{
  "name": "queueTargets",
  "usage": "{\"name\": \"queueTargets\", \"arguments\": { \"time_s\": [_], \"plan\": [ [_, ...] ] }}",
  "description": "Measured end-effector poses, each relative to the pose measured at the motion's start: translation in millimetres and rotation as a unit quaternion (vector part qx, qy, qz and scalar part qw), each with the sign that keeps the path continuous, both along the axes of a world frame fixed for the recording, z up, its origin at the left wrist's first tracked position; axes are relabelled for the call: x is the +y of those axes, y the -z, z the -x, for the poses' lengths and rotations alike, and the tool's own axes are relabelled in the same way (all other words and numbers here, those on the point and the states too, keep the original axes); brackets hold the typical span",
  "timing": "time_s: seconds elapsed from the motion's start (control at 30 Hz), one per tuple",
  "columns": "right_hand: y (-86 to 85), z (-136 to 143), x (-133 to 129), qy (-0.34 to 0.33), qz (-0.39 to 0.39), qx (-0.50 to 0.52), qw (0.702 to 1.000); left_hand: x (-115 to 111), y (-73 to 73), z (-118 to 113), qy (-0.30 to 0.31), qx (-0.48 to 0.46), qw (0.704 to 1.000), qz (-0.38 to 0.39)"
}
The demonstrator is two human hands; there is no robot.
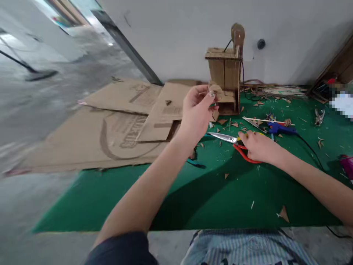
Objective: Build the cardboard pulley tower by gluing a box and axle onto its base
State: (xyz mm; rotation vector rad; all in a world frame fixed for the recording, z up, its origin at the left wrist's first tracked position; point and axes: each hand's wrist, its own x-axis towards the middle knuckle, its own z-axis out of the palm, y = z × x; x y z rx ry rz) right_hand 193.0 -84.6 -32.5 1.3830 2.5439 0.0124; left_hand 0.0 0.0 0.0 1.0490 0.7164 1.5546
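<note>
My left hand point(197, 108) is raised in front of the cardboard structure point(224, 77) and pinches a small round piece of cardboard point(216, 92) between thumb and fingers. Lower and to the right, my right hand point(255, 144) is at the handles of the scissors point(226, 137), which have silver blades and red and yellow handles. The blades point left, low over the green table point(209, 198). The fingers of my right hand are curled at the handles. A blue glue gun point(281, 129) lies just beyond my right hand.
Large flat cardboard sheets point(124, 129) cover the left of the table. Small cardboard scraps lie around the scissors. Pliers point(319, 117) and a dark cord are at the right. A pale wall point(176, 40) rises behind, with a bundle of thin sticks point(284, 91) along its base.
</note>
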Motion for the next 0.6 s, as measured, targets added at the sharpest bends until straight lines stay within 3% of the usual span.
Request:
{"name": "queueTargets", "arguments": {
  "time_s": [0.17,0.3,0.4,0.6],
  "plan": [
    [1.7,-3.8,7.4,0.037,-0.036,0.053,0.997,-5.8,-11.3,6.1,0.049,-0.013,0.997,-0.057],
    [8.2,-14.5,17.2,0.07,-0.037,0.239,0.968,-15.2,-27.8,13.6,0.071,-0.002,0.991,-0.114],
    [17.3,-18.7,24.6,0.088,-0.053,0.417,0.903,-17.5,-32.9,17.6,0.063,-0.005,0.987,-0.147],
    [37.9,-16.1,35.9,0.155,0.1,0.648,0.739,-7.6,-17.3,15.3,0.02,-0.018,0.995,-0.101]
  ]
}}
